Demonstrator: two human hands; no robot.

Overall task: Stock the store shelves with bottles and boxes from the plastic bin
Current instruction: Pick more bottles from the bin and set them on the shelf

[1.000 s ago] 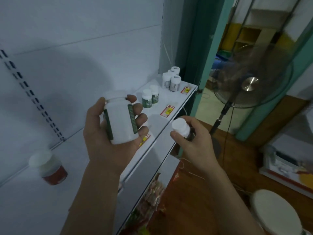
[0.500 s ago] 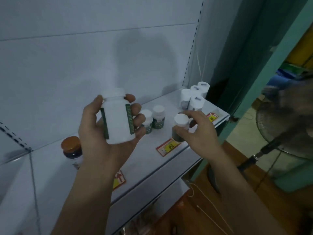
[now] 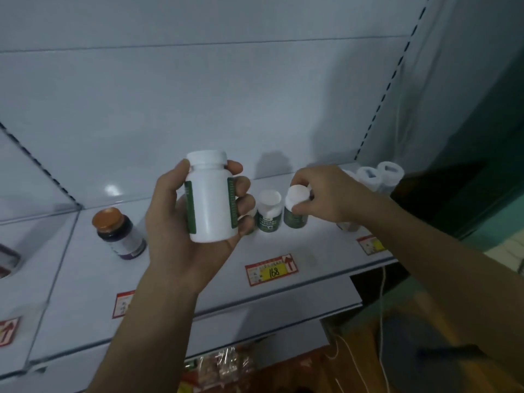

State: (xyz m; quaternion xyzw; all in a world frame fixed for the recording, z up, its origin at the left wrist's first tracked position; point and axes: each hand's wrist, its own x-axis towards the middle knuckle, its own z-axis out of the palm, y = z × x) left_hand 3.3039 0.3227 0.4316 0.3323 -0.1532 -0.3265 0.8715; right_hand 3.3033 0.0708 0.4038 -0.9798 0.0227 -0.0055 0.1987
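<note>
We counted two hands and, on the white metal shelf (image 3: 175, 282), six bottles we could make out. Our left hand (image 3: 181, 222) held the large white bottle (image 3: 209, 197) above the shelf's front half, thumb on one side and fingers (image 3: 243, 204) curled round the other, gripping it. It was a smooth plastic cylinder with a ribbed white screw cap and a green label whose two edges showed as vertical strips; it stood upright, long axis vertical, cap up.

Our right hand (image 3: 326, 194) pinched the small green bottle (image 3: 295, 210) by its round white cap, fingertips closed on the rim. That bottle was upright too, at mid-depth of the shelf; we could not tell whether its base touched. Just beside it, toward the left, stood one matching small bottle (image 3: 268, 210), short and round with a white cap and green label. A third small one seemed to sit behind our left fingers, mostly hidden.

Toward the shelf's left end stood one dark glass jar (image 3: 119, 233) with a glossy orange-brown lid. At the back right corner stood two white-capped bottles (image 3: 380, 177), with a third partly behind our right wrist.

Three red-and-yellow price tags lay along the front edge; the middle price tag (image 3: 271, 270) read 168.
</note>
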